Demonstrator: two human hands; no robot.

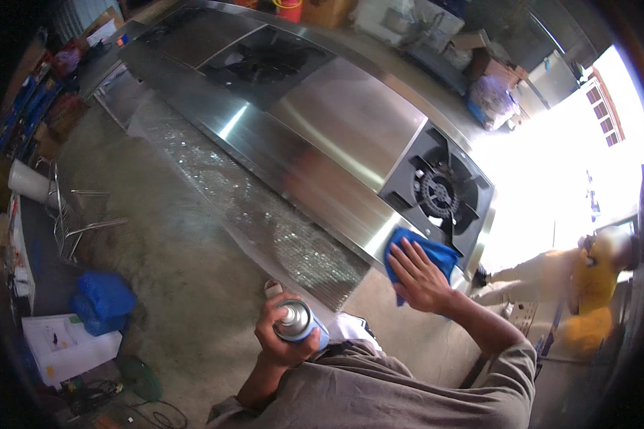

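Note:
My left hand is wrapped round a spray can with a silver top and a blue body, held upright in front of my shirt. Out to the right, my right hand lies flat with fingers stretched over a blue cloth, pressing it on the front right corner of a stainless steel stove counter. Just beyond the cloth is a black gas burner with a pan support. A second burner is set into the counter farther left. Part of the cloth hangs over the front edge.
Bubble wrap hangs along the counter's front. On the left stand a wire rack, a blue bag and a white box. Cables lie on the floor. Bags and boxes are behind the counter; a yellow object stands at right.

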